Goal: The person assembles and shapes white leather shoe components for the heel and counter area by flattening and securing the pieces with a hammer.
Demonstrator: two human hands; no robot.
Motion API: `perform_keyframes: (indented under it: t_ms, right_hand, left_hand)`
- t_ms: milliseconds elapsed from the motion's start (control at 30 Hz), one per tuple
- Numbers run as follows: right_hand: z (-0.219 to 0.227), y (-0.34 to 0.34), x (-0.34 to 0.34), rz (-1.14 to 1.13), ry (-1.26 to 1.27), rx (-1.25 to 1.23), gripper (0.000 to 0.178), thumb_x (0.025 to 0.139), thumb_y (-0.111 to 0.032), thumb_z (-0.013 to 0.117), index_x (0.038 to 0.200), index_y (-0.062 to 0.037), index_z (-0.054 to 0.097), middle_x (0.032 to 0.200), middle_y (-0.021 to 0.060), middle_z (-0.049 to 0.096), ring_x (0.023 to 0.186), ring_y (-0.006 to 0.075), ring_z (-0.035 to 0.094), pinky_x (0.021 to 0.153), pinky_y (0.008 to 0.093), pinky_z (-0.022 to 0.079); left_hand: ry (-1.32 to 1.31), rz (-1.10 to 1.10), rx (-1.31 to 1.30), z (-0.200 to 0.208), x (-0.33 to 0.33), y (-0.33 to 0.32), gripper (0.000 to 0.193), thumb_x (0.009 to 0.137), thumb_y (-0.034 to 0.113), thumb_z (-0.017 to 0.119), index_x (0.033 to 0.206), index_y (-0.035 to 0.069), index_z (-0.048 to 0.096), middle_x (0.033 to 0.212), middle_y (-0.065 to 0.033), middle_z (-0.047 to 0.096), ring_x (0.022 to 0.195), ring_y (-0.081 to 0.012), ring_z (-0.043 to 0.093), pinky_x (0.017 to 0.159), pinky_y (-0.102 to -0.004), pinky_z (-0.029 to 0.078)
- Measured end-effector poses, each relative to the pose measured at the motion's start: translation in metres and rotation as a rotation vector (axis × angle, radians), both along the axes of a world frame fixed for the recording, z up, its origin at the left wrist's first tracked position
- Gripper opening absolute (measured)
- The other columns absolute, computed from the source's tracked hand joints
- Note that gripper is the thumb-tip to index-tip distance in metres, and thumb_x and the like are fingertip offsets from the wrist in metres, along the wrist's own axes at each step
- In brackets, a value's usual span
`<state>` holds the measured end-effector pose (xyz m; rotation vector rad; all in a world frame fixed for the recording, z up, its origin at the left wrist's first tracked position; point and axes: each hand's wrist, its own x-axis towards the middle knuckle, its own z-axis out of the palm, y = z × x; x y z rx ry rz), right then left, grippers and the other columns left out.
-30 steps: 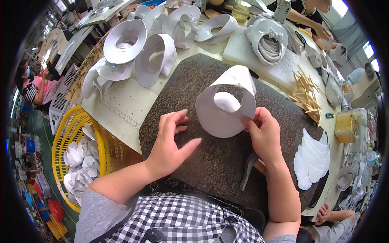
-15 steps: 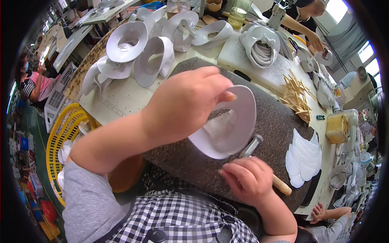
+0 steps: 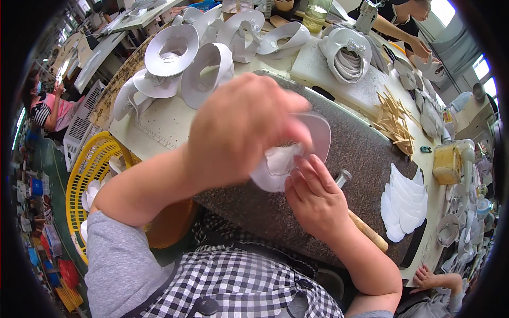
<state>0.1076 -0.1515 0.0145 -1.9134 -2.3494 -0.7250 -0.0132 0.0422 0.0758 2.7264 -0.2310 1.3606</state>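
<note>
A white shoe upper (image 3: 316, 132), curved into a ring with a pale lining inside, is on the dark stone slab in front of me. My left hand (image 3: 246, 135) is over its left and far side, smeared by motion, so its fingers cannot be read. At the near edge of the upper, my right hand (image 3: 318, 204) has its fingers bent together and pinches the rim beside the lining. A hammer (image 3: 368, 230) with a metal head and wooden handle lies partly behind my right hand and wrist.
Several white shoe uppers (image 3: 169, 50) stand at the far left. A yellow basket (image 3: 79, 180) is left of the table. Fanned white pieces (image 3: 404, 204) and wooden sticks (image 3: 395, 124) lie to the right. A co-worker's hand (image 3: 424, 278) rests at the right edge; another person works at the far right.
My right hand has moved up from beside the hammer to the upper's near edge. My left hand has shifted a little over the upper, and the view has moved slightly.
</note>
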Motion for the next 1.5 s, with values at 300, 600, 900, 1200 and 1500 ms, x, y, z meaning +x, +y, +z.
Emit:
perform_keyframes:
  t_ms: [300,600,900,1200,1500]
  right_hand:
    - [-0.021,-0.004,-0.006,0.084,0.103,-0.037,0.029,0.078,-0.019,0.055,0.097,0.0017,0.065,0.103,0.0174,0.067,0.108,0.0309,0.062,0.109,0.0457,0.043]
    - [-0.015,-0.003,-0.014,-0.108,0.26,-0.166,0.03,0.08,-0.016,0.056,0.103,0.0034,0.062,0.103,0.016,0.065,0.1,0.0282,0.062,0.097,0.042,0.047]
    - [0.026,-0.019,-0.003,0.195,1.218,0.047,0.041,0.073,0.006,0.06,0.113,-0.0021,0.066,0.12,0.0151,0.059,0.11,0.0328,0.059,0.095,0.0408,0.049]
    - [0.051,-0.043,-0.023,1.155,2.287,0.02,0.036,0.107,-0.021,0.044,0.118,0.0008,0.072,0.107,0.016,0.065,0.083,0.0239,0.061,0.073,0.0322,0.047]
    - [-0.005,-0.09,0.223,-0.861,0.95,0.526,0.019,0.087,-0.009,0.072,0.104,-0.0028,0.069,0.096,0.0093,0.066,0.083,0.0188,0.063,0.078,0.0318,0.053]
  left_hand:
    - [0.685,0.072,0.633,-0.059,-0.058,-0.039,0.045,0.083,0.025,0.052,0.111,-0.009,0.062,0.117,-0.0244,0.063,0.117,-0.036,0.059,0.107,-0.0482,0.043]
    - [0.598,0.077,0.369,-0.077,-0.049,-0.046,0.04,0.08,0.021,0.054,0.105,-0.008,0.066,0.108,-0.0217,0.066,0.107,-0.0333,0.062,0.101,-0.0442,0.046]
    - [0.665,0.005,0.123,-0.071,-0.023,-0.045,0.025,0.079,0.018,0.054,0.093,0.0,0.066,0.097,-0.0109,0.065,0.096,-0.0275,0.062,0.112,-0.052,0.036]
    - [0.628,0.014,0.07,-0.065,-0.001,-0.048,0.022,0.086,0.013,0.055,0.101,0.0,0.064,0.1,-0.013,0.063,0.112,-0.0297,0.06,0.117,-0.0605,0.024]
    - [0.659,-0.034,-0.136,-0.068,-0.003,-0.044,0.019,0.077,0.009,0.07,0.091,0.006,0.057,0.089,-0.008,0.06,0.092,-0.0278,0.062,0.116,-0.0594,0.024]
